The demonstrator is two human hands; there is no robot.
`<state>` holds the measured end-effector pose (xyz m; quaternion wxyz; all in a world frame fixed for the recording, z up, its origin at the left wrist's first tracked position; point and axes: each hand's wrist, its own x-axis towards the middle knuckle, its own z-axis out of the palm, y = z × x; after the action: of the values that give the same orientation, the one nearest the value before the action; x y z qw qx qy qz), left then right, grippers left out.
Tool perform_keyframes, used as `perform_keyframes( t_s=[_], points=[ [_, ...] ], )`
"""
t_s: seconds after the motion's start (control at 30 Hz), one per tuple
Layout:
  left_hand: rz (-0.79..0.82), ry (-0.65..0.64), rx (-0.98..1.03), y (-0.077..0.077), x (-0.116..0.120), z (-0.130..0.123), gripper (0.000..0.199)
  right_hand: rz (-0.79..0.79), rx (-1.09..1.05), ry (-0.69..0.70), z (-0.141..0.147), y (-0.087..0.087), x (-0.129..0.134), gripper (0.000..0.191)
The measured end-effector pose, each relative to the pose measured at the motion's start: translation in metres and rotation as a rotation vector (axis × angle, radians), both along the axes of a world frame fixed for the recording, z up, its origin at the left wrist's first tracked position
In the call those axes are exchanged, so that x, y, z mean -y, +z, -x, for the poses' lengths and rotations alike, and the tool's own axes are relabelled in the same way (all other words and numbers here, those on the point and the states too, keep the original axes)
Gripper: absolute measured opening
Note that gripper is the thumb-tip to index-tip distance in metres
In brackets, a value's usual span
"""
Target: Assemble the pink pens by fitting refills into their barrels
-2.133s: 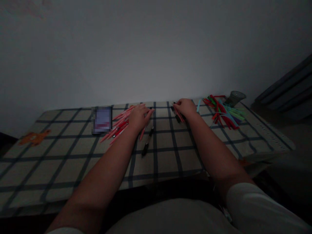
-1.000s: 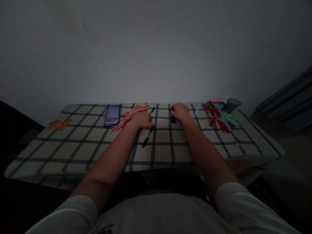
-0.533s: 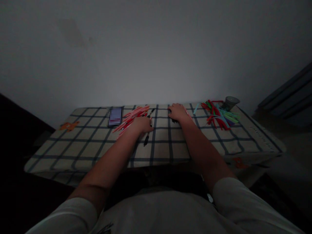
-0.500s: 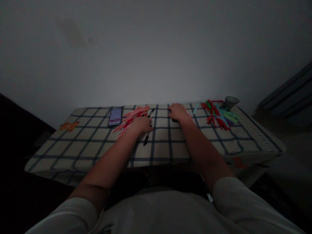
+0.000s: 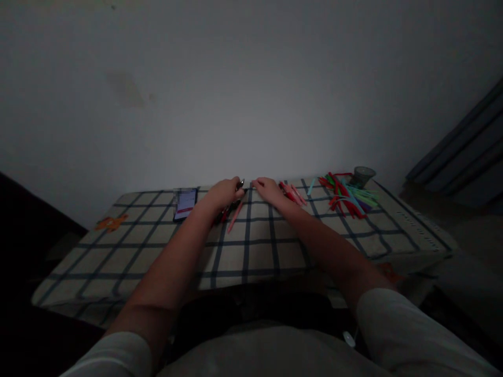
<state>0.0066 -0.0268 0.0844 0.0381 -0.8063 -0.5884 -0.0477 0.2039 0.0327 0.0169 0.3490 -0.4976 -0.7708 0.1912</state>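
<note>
My left hand (image 5: 226, 192) is closed around several pens, with dark and silvery ends (image 5: 241, 184) poking out past the fingers. Beneath it, red and black pens are partly hidden, and a pink pen (image 5: 234, 218) lies slantwise on the cloth. A short gap away, my right hand (image 5: 269, 189) has its fingers drawn together, pointing toward the left one; what they pinch, if anything, is too small to make out. Right beside that wrist rests a small group of pink and red pens (image 5: 294, 193).
A plaid cloth (image 5: 259, 251) covers the table, which meets a plain wall. Left of the hands lies a phone (image 5: 186, 203). At the right, a heap of colourful fuzzy-looking strips (image 5: 346, 196) sits by a glass cup (image 5: 363, 177), with one light blue strip (image 5: 311, 187) apart.
My left hand has gathered up pens from the spread-out pile and moved toward the wall. My right hand has shifted left toward it, uncovering the pink and red pens. The view has tilted slightly.
</note>
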Motion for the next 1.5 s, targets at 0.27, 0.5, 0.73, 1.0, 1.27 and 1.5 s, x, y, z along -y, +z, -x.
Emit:
perform_keyframes(
  t_s=[0.27, 0.5, 0.73, 1.0, 1.27, 1.5],
  points=[
    [-0.142, -0.16, -0.087, -0.042, -0.026, 0.003, 0.043, 0.357, -0.678, 0.128, 0.031, -0.033, -0.006, 0.066],
    [-0.214, -0.172, 0.002, -0.071, -0.027, 0.013, 0.041, 0.423, -0.691, 0.116, 0.026, -0.042, -0.005, 0.051],
    [-0.241, -0.105, 0.156, -0.077, -0.025, 0.011, 0.037, 0.508, -0.716, 0.168, 0.011, -0.036, 0.0, 0.053],
    [-0.287, -0.093, 0.164, -0.083, -0.034, 0.013, 0.037, 0.507, -0.656, 0.203, 0.0, -0.026, 0.005, 0.061],
    [-0.295, -0.155, 0.154, -0.084, -0.036, 0.014, 0.039, 0.516, -0.638, 0.196, 0.002, -0.022, 0.009, 0.06],
    [-0.238, -0.136, 0.143, -0.082, -0.034, 0.013, 0.042, 0.485, -0.577, 0.205, 0.002, -0.024, 0.006, 0.059]
  ],
)
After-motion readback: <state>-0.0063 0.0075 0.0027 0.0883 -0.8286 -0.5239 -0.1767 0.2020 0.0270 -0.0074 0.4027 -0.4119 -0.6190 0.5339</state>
